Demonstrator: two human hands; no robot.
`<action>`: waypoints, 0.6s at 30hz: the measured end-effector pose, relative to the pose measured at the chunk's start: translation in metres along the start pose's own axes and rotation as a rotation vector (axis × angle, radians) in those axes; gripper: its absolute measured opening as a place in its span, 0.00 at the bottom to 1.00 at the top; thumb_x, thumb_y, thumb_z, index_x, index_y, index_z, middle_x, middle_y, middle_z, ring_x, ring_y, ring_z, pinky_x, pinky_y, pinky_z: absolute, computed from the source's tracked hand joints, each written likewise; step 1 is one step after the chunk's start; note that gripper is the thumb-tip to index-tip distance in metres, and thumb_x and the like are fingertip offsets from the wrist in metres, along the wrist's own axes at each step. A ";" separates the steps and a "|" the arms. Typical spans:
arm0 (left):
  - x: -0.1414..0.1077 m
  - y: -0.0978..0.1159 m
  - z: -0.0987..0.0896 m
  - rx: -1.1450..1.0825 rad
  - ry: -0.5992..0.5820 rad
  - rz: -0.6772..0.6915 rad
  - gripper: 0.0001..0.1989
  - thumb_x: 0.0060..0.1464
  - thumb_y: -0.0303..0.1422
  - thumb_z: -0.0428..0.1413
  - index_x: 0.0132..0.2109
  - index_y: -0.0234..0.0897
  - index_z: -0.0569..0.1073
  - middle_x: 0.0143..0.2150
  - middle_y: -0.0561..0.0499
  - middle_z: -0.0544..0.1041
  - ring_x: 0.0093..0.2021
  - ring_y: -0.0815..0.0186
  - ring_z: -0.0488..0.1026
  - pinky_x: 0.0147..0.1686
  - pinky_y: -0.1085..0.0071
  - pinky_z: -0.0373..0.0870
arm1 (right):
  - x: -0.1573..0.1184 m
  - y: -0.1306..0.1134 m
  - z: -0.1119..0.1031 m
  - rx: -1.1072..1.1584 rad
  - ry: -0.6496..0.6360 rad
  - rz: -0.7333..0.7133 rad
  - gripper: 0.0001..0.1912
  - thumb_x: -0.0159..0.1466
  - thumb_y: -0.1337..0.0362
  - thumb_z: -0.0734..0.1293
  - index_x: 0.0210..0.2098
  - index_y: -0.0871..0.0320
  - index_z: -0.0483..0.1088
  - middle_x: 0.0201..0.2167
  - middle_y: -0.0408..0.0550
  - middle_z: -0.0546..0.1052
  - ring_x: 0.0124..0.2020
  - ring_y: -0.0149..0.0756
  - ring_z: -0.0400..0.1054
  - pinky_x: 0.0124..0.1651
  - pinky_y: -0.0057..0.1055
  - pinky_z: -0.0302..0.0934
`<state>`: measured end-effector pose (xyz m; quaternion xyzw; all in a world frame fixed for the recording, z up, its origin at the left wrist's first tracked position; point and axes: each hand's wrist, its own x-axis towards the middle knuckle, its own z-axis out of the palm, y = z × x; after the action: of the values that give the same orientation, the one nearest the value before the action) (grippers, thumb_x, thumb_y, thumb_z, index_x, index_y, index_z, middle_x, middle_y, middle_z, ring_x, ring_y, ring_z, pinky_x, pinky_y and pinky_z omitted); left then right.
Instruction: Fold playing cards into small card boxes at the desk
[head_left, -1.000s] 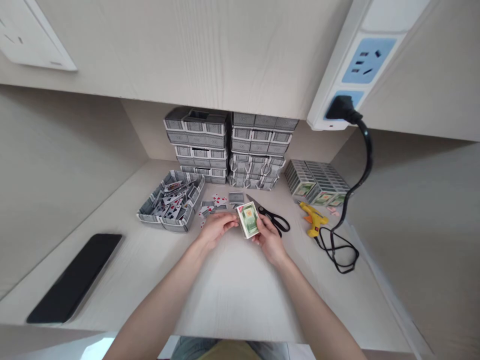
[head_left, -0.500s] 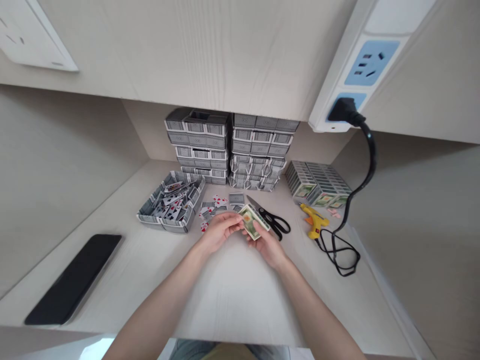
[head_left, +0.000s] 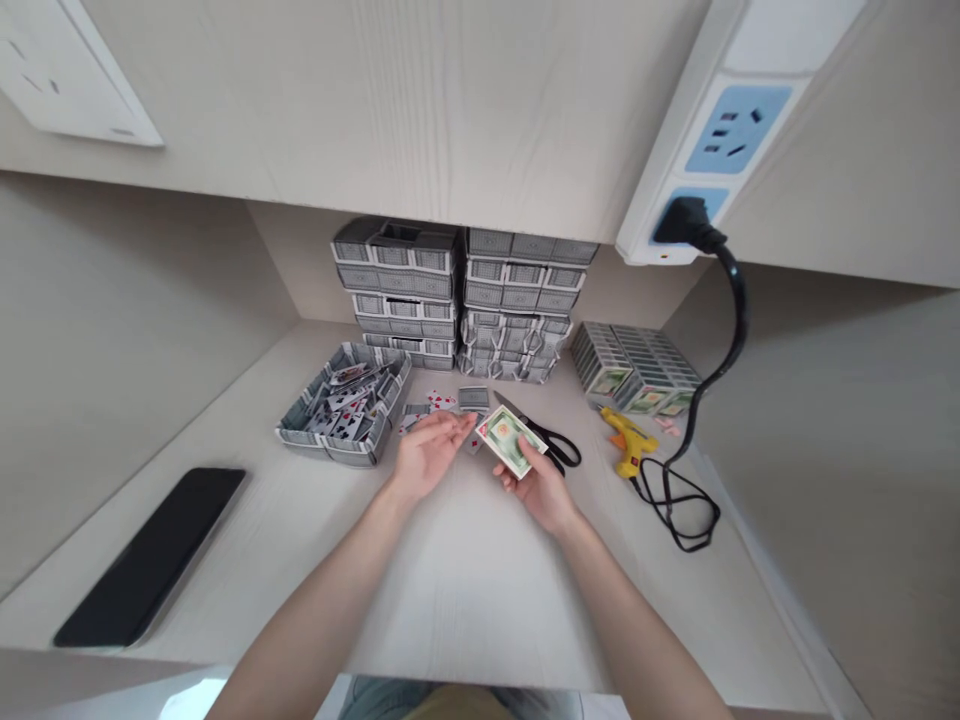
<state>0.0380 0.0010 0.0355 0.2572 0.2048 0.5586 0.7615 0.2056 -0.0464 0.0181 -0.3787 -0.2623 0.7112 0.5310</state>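
Between the thumb and fingers of my right hand is a small card box with a green, banknote-like face and a red corner. My left hand is just left of the box and apart from it, its fingers stretched out; I see nothing in them. Loose playing cards lie on the desk beyond my left hand, some face up and some back up. Black-handled scissors lie partly hidden behind the box.
A tray made of cards holds loose cards. Stacked card-built boxes stand at the back, packed card boxes to their right. A yellow glue gun has a black cord. A dark phone-like slab lies left.
My left hand has come off the card box and moved slightly left, its fingers straightening. The box has turned in my right hand, showing more of its green face.
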 end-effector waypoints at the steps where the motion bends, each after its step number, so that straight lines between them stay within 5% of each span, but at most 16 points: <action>1: -0.001 0.000 0.000 -0.023 -0.008 -0.005 0.03 0.39 0.22 0.54 0.23 0.31 0.72 0.25 0.49 0.73 0.41 0.61 0.72 0.49 0.63 0.63 | 0.000 0.000 0.001 -0.014 -0.006 0.003 0.16 0.54 0.52 0.66 0.32 0.59 0.71 0.20 0.46 0.75 0.18 0.28 0.63 0.22 0.24 0.55; 10: -0.003 0.001 0.005 -0.100 -0.012 -0.033 0.07 0.40 0.25 0.48 0.18 0.32 0.62 0.18 0.53 0.59 0.23 0.72 0.62 0.34 0.69 0.67 | -0.003 -0.001 0.004 -0.067 -0.011 -0.032 0.17 0.53 0.52 0.67 0.32 0.61 0.71 0.20 0.47 0.75 0.17 0.27 0.62 0.21 0.24 0.54; 18: 0.001 -0.003 -0.001 0.104 -0.032 0.054 0.06 0.38 0.28 0.47 0.18 0.35 0.57 0.16 0.55 0.54 0.19 0.73 0.54 0.20 0.74 0.52 | -0.002 -0.001 0.002 -0.019 -0.003 -0.028 0.16 0.54 0.53 0.67 0.30 0.61 0.70 0.18 0.45 0.73 0.17 0.27 0.62 0.19 0.23 0.52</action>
<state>0.0401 0.0013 0.0324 0.3109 0.2144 0.5632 0.7350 0.2043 -0.0483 0.0207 -0.3792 -0.2750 0.7017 0.5368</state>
